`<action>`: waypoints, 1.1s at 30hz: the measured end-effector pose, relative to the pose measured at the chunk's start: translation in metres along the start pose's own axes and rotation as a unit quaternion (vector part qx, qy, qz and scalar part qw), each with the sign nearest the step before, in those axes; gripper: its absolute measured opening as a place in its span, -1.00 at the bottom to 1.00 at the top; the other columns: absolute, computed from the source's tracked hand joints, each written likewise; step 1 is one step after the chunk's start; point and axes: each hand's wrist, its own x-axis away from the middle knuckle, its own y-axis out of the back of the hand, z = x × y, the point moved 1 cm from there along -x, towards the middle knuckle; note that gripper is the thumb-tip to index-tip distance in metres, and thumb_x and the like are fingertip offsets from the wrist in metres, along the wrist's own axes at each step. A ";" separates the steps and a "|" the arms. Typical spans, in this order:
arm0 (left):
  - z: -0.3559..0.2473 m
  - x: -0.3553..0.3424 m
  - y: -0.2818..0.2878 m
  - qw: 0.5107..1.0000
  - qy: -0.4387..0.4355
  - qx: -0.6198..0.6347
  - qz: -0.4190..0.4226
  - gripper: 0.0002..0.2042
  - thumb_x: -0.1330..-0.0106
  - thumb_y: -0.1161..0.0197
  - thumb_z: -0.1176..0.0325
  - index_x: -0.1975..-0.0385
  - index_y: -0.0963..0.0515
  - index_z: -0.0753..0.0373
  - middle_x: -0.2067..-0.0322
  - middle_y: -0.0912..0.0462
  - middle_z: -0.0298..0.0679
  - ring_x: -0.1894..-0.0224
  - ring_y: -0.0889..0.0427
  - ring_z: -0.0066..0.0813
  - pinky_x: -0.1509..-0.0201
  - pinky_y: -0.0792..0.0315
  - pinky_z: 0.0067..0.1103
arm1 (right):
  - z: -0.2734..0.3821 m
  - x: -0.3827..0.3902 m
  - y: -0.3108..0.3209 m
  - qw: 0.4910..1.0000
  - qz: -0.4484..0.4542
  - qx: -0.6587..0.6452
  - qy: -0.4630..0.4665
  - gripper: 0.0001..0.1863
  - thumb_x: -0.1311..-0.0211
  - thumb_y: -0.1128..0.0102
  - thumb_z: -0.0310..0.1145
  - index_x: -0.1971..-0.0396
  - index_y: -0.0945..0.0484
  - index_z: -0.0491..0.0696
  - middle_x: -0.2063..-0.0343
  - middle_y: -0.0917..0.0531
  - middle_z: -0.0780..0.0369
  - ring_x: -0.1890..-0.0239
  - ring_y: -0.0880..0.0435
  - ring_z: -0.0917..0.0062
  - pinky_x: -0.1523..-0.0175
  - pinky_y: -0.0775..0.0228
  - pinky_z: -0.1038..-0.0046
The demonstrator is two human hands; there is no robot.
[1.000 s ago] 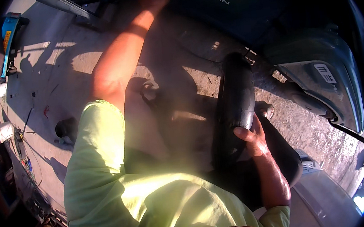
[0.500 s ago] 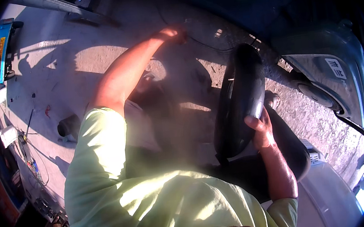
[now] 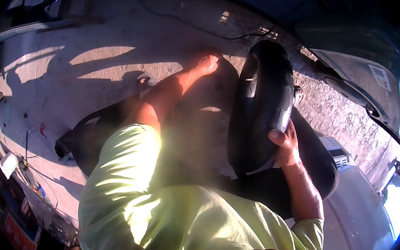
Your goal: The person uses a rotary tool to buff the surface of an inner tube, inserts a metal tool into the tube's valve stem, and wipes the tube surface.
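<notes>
My right hand (image 3: 286, 146) grips the side of a black rubber inner tube (image 3: 273, 89), thumb on top, holding it upright beside my dark-trousered right leg (image 3: 319, 161). My left hand (image 3: 209, 62) is to the left of the tube’s upper part, apart from it, with curled fingers; glare hides whatever may be in them. A thin black cable (image 3: 230, 38) runs across the concrete floor (image 3: 97, 57) beyond both hands.
A dark green vehicle body (image 3: 358, 66) curves along the upper right. A grey vented housing (image 3: 347, 202) is beside my right arm. Tools and wires (image 3: 37, 189) line the left edge, near a white object (image 3: 9, 165); a metal rail (image 3: 32, 29) crosses the upper left.
My left hand has come down and rightward from the vehicle at the top toward the tube. The tube remains in my right hand, tilted slightly differently. The view has shifted.
</notes>
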 end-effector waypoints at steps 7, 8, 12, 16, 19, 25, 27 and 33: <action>0.025 -0.029 -0.109 0.975 0.066 0.168 -0.127 -0.81 -0.34 -0.07 0.39 0.18 -0.63 0.10 0.18 -0.67 -0.23 0.24 -0.67 -0.30 0.29 -0.55 -0.43 | 0.001 0.003 0.003 1.000 0.018 0.001 0.014 0.05 0.24 -0.45 0.03 -0.30 -0.29 -0.20 -0.06 -0.53 0.14 -0.12 -0.51 0.39 -0.27 -0.31 0.34; 0.043 -0.027 -0.123 0.977 0.077 0.155 -0.125 -0.83 -0.33 -0.09 0.38 0.23 -0.64 0.09 0.24 -0.67 -0.23 0.28 -0.66 -0.30 0.32 -0.54 -0.43 | 0.004 0.004 0.000 0.999 0.029 -0.003 0.016 0.05 0.24 -0.45 0.03 -0.30 -0.29 -0.20 -0.06 -0.53 0.14 -0.12 -0.51 0.38 -0.27 -0.31 0.34; 0.067 -0.028 -0.147 0.999 -0.023 0.002 -0.031 -0.93 -0.24 -0.21 0.34 0.46 -0.61 0.06 0.49 -0.60 -0.25 0.47 -0.61 -0.28 0.42 -0.48 -0.40 | 0.003 0.008 -0.001 0.999 0.028 -0.026 0.032 0.04 0.22 -0.46 0.02 -0.30 -0.29 -0.20 -0.06 -0.53 0.15 -0.11 -0.51 0.39 -0.27 -0.30 0.35; 0.090 -0.009 -0.117 0.992 -0.100 0.049 0.060 -0.90 -0.17 -0.31 0.33 0.57 -0.60 0.07 0.65 -0.55 -0.30 0.62 -0.57 -0.31 0.48 -0.44 -0.38 | 0.011 0.011 -0.010 0.997 0.069 -0.003 0.038 -0.01 0.17 -0.45 -0.02 -0.30 -0.31 -0.18 -0.06 -0.54 0.16 -0.12 -0.50 0.41 -0.27 -0.30 0.35; -0.048 -0.014 0.015 0.909 0.065 0.410 0.025 -0.90 -0.25 -0.27 0.37 0.30 -0.64 0.20 0.51 -0.63 -0.29 0.57 -0.58 -0.50 0.41 -0.51 -0.47 | -0.001 0.019 0.004 0.996 0.017 -0.051 0.070 -0.11 0.08 -0.43 -0.11 -0.29 -0.33 -0.16 -0.05 -0.54 0.17 -0.13 -0.49 0.43 -0.30 -0.27 0.35; -0.096 0.031 0.172 0.910 0.065 0.401 0.086 -0.85 -0.29 -0.12 0.45 0.27 -0.61 0.31 0.37 -0.67 -0.29 0.38 -0.67 -0.56 0.31 -0.51 -0.56 | 0.012 0.021 -0.013 0.985 0.116 -0.015 0.128 -0.09 -0.01 -0.45 -0.13 -0.34 -0.25 -0.18 -0.12 -0.52 0.12 -0.20 -0.47 0.37 -0.36 -0.24 0.28; -0.102 0.071 0.236 0.906 0.105 0.403 0.073 -0.86 -0.29 -0.13 0.46 0.30 -0.64 0.31 0.38 -0.67 -0.31 0.36 -0.67 -0.56 0.25 -0.48 -0.59 | 0.022 0.029 -0.032 0.975 0.164 0.005 0.152 -0.07 -0.01 -0.46 -0.13 -0.36 -0.23 -0.19 -0.13 -0.51 0.11 -0.21 -0.46 0.37 -0.36 -0.24 0.28; -0.147 0.125 0.279 0.833 0.055 0.548 0.054 -0.66 -0.45 -0.13 0.22 -0.03 -0.59 0.34 0.09 -0.69 -0.19 0.12 -0.68 -0.41 -0.10 -0.50 -0.46 | 0.025 0.043 -0.027 0.959 0.205 0.029 0.195 0.00 -0.04 -0.47 -0.09 -0.42 -0.15 -0.18 -0.24 -0.45 0.06 -0.33 -0.39 0.30 -0.43 -0.18 0.22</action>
